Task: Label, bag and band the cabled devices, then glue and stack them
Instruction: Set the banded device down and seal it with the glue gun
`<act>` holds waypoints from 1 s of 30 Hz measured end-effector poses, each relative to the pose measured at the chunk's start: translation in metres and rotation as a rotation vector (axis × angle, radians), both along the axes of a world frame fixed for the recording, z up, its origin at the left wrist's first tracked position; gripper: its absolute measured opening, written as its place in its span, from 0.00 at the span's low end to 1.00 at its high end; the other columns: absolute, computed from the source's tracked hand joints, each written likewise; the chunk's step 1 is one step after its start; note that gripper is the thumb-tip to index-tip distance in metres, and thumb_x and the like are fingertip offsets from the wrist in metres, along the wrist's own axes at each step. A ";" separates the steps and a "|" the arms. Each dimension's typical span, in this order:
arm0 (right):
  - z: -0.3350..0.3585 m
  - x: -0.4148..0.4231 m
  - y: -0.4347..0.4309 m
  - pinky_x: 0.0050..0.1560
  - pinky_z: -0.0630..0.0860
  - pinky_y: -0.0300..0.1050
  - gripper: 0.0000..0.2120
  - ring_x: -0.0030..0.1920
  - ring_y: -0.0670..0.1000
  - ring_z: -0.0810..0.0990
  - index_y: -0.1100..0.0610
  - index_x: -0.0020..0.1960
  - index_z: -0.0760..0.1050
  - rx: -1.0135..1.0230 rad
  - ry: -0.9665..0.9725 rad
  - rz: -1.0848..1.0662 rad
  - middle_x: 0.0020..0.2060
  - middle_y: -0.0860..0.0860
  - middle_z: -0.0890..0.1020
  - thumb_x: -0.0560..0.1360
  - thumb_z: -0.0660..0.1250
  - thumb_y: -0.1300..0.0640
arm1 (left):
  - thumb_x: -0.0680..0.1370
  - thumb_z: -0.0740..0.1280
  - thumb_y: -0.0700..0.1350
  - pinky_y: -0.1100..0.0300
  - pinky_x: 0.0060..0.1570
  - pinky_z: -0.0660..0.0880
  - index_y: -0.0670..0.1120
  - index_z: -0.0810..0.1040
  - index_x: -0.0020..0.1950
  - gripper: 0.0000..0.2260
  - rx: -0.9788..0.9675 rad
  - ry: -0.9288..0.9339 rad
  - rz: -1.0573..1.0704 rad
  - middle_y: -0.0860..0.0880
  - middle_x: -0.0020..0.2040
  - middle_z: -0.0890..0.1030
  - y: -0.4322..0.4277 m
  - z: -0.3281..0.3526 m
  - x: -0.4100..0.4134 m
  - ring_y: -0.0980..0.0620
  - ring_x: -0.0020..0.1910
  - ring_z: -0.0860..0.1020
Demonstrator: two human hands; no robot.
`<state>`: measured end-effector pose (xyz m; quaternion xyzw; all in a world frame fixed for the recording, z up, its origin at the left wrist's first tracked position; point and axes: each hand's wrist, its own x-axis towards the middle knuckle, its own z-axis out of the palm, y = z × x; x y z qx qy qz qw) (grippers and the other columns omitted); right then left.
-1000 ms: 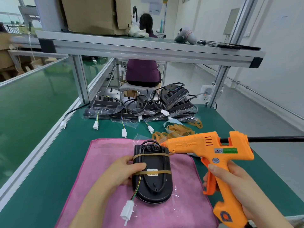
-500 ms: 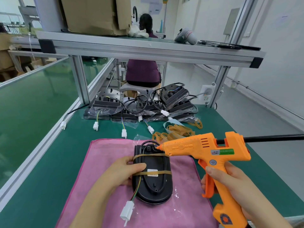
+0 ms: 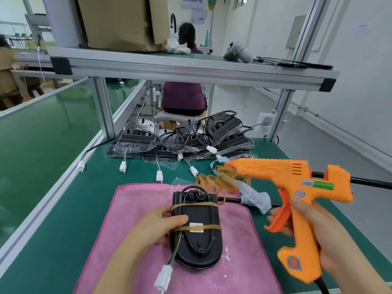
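- Left hand (image 3: 154,225) pinched the banded black device (image 3: 197,247) by its left edge on the pink cloth (image 3: 131,209); hard shell, probably light, bag film likely slick.
- Right hand (image 3: 314,225) gripped the orange glue gun (image 3: 275,172), nozzle raised clear of the device.
- Bagged devices (image 3: 182,143) lay piled at the far end of the bench (image 3: 101,177).

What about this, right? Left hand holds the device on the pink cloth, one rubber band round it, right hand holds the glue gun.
Not quite: two rubber bands go round the device, not one, as the head view shows. The rest holds: the left hand holds it on the pink cloth, and the right hand holds the glue gun.
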<state>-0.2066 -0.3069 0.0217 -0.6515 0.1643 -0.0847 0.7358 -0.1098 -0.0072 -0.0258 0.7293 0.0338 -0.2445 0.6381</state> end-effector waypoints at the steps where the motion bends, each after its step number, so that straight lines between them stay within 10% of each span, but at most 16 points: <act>1: 0.000 0.005 -0.007 0.34 0.83 0.48 0.21 0.43 0.64 0.85 0.61 0.56 0.77 0.042 -0.004 -0.027 0.44 0.66 0.84 0.68 0.68 0.49 | 0.75 0.71 0.41 0.60 0.37 0.76 0.46 0.79 0.58 0.12 0.002 -0.001 -0.002 0.49 0.40 0.83 0.000 0.000 0.000 0.56 0.31 0.79; 13: -0.026 0.072 -0.092 0.31 0.83 0.52 0.21 0.33 0.60 0.85 0.61 0.64 0.72 0.344 0.174 -0.311 0.37 0.63 0.85 0.79 0.64 0.47 | 0.76 0.70 0.38 0.63 0.28 0.76 0.44 0.79 0.55 0.09 -0.036 0.011 0.016 0.44 0.45 0.86 -0.003 0.004 -0.002 0.53 0.33 0.82; 22: -0.046 0.080 -0.100 0.48 0.79 0.60 0.23 0.28 0.61 0.83 0.60 0.69 0.69 0.211 0.362 -0.395 0.30 0.63 0.83 0.79 0.64 0.48 | 0.76 0.70 0.38 0.62 0.30 0.77 0.44 0.79 0.55 0.09 -0.055 0.014 0.023 0.44 0.47 0.86 -0.003 0.005 -0.004 0.51 0.35 0.83; 26: -0.049 0.080 -0.108 0.37 0.79 0.56 0.25 0.25 0.59 0.82 0.58 0.70 0.67 0.076 0.454 -0.412 0.28 0.62 0.83 0.79 0.63 0.45 | 0.75 0.71 0.38 0.62 0.31 0.77 0.45 0.79 0.55 0.10 -0.055 0.018 0.025 0.45 0.46 0.86 -0.002 0.005 -0.003 0.52 0.37 0.83; 30: -0.047 0.083 -0.107 0.53 0.77 0.60 0.30 0.45 0.62 0.81 0.59 0.72 0.63 -0.083 0.541 -0.461 0.51 0.64 0.81 0.78 0.62 0.41 | 0.75 0.71 0.39 0.63 0.31 0.77 0.45 0.79 0.57 0.11 -0.054 0.018 0.016 0.46 0.45 0.85 -0.001 0.005 -0.003 0.52 0.36 0.82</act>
